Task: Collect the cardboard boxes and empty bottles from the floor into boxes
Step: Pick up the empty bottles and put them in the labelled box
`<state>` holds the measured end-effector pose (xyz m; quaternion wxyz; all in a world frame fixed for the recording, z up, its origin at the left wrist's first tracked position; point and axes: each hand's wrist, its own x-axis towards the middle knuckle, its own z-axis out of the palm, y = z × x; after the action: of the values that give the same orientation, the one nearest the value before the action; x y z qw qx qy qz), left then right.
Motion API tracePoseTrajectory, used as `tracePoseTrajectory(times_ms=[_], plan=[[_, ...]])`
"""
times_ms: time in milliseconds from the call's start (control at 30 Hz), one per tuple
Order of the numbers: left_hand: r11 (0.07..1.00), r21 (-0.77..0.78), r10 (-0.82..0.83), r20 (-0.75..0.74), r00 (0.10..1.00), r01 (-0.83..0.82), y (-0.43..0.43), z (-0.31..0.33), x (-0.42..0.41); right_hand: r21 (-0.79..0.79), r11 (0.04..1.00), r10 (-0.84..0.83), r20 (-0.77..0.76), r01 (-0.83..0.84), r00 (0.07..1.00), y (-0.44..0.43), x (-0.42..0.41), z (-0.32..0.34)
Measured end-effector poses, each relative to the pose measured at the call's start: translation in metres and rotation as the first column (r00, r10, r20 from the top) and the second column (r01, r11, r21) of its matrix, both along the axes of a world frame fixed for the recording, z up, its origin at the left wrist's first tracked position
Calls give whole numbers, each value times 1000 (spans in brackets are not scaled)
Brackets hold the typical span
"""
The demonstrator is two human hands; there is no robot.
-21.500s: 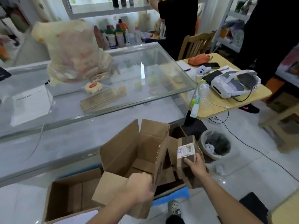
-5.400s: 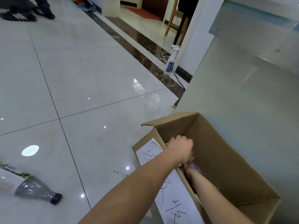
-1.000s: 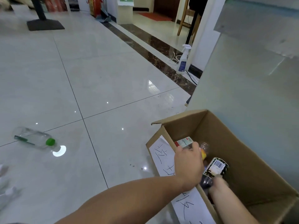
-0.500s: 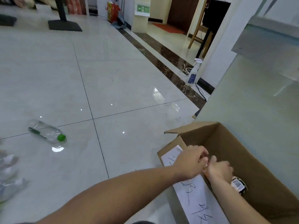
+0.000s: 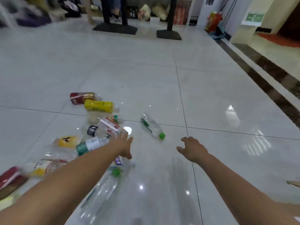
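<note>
Several empty bottles lie scattered on the glossy tiled floor. A clear bottle with a green cap [image 5: 152, 126] lies alone near the middle. Left of it are a yellow bottle [image 5: 98, 105], a red-labelled bottle [image 5: 82, 97] and a white-and-red carton [image 5: 110, 125]. A long clear bottle [image 5: 102, 190] lies under my left forearm. My left hand [image 5: 123, 145] is stretched out open over the pile, just short of the green-capped bottle. My right hand [image 5: 193, 148] hovers open to its right, holding nothing. Only a corner of the cardboard box [image 5: 293, 183] shows at the right edge.
Two black stand bases [image 5: 115, 28] [image 5: 168, 34] rest on the floor at the back, with bags and clutter behind them. A dark stone strip [image 5: 266, 75] runs along the right side. More bottles and a red package [image 5: 9, 179] lie at the far left.
Both hands have left the cardboard box and now reach out open over the floor. My view has swung left from the box to the scattered bottles.
</note>
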<state>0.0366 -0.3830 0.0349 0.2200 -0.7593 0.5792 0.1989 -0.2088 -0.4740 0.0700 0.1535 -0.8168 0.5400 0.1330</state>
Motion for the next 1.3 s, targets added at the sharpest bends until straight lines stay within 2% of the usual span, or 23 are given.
tracePoseTrajectory(times_ms=[133, 267, 333, 433, 600, 667, 733, 800, 867, 933, 1033, 1133, 1200, 1300], plan=[[971, 120, 214, -45, 976, -207, 51, -17, 71, 101, 978, 184, 9, -184, 983, 4, 105, -10], [944, 116, 323, -112, 940, -310, 71, -37, 90, 182, 935, 306, 23, -305, 952, 19, 160, -26], [935, 66, 354, -134, 925, -349, 70, -45, 85, 213, 911, 366, -27, -353, 930, 21, 169, -38], [941, 0, 337, -77, 939, -338, 69, -59, 76, 227, 887, 439, -141, -403, 887, 15, 179, -51], [926, -189, 335, 6, 942, -327, 82, -79, 62, 321, 827, 511, -86, -462, 855, 16, 196, -79], [889, -255, 386, -27, 922, -380, 86, -80, 54, 334, 801, 559, -120, -497, 821, 21, 197, -97], [806, -419, 457, -10, 890, -418, 83, -89, 42, 343, 790, 578, -138, -509, 804, 22, 198, -111], [691, -449, 581, -123, 805, -567, 77, -90, 29, 352, 789, 569, -111, -503, 815, 20, 202, -117], [504, -338, 725, -334, 603, -794, 67, -93, 17, 352, 795, 552, -81, -494, 830, 16, 207, -122], [374, -147, 809, -430, 399, -916, 56, -95, 14, 350, 798, 543, -65, -491, 837, 14, 211, -126], [322, -56, 805, -509, 304, -945, 52, -97, 20, 381, 780, 560, -71, -497, 825, 11, 214, -134], [193, -5, 788, -594, 158, -981, 46, -94, 27, 416, 796, 504, -52, -440, 862, 6, 217, -135], [49, -16, 767, -639, 48, -999, 42, -95, 23, 459, 801, 467, -75, -385, 881, 5, 220, -128], [-269, 14, 707, -676, -207, -963, 40, -99, 6, 561, 759, 496, -172, -329, 851, 7, 226, -123]])
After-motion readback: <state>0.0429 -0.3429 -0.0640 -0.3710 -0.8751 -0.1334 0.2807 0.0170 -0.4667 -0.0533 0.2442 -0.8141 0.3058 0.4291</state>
